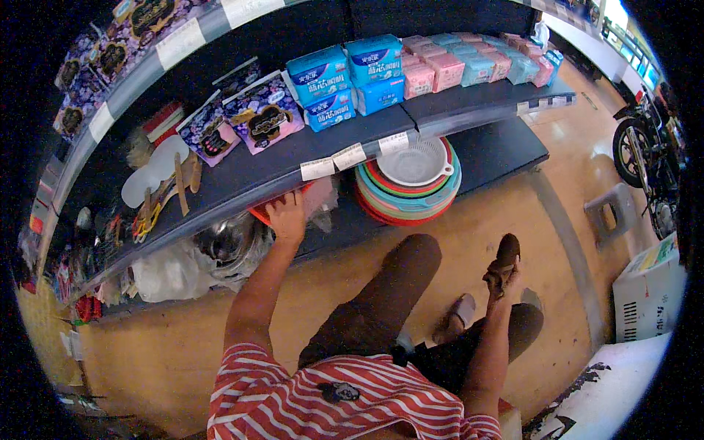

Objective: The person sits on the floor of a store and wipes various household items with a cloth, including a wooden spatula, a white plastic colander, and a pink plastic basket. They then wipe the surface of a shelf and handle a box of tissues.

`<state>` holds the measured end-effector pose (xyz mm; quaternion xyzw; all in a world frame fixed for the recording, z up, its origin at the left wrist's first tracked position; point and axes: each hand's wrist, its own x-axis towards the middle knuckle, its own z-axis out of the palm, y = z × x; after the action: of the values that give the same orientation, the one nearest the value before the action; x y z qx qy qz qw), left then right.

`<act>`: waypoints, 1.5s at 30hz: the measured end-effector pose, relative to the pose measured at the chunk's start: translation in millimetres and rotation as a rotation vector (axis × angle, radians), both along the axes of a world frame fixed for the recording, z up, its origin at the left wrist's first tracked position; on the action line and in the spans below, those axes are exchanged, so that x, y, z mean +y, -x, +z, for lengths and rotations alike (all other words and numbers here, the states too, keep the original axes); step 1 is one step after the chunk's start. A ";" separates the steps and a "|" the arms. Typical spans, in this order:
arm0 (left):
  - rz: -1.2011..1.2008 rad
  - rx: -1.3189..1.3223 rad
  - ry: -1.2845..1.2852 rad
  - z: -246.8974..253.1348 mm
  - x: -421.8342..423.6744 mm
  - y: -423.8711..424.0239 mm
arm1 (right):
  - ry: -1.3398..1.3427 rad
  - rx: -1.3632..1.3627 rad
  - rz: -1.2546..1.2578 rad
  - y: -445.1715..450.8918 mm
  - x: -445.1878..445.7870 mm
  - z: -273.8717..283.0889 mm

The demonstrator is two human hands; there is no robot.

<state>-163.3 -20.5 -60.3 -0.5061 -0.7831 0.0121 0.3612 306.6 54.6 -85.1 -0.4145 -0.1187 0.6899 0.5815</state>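
Observation:
My left hand [287, 220] reaches under the front edge of the lower shelf, its fingers against a red plastic item [259, 213], perhaps a basin. The shelf edge partly covers that item, so whether I grip it is unclear. Just right of my fingers is a translucent plastic wrapping [322, 203]. A shiny metal bowl or pot [223, 239] in clear plastic sits to the left. Over the floor, my right hand [510, 278] is closed around a dark, crumpled item [498, 275], which looks like cloth.
Stacked colourful basins with a white colander [415, 162] stand on the bottom board [495, 159]. Blue and pink packs [374, 66] line the shelf [264, 165] above, beside wooden utensils [180, 184]. A grey stool [610, 212], a motorcycle [641, 151] and a white box [646, 297] are at right.

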 end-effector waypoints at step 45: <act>-0.023 -0.263 0.601 60.3 64.7 -32.2 | -0.145 0.246 -0.184 14.3 -7.8 9.0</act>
<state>-131.1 44.2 0.0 -0.5960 -0.7788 0.1732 0.0913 292.3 46.8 -76.2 -0.2931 -0.0577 0.6688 0.6808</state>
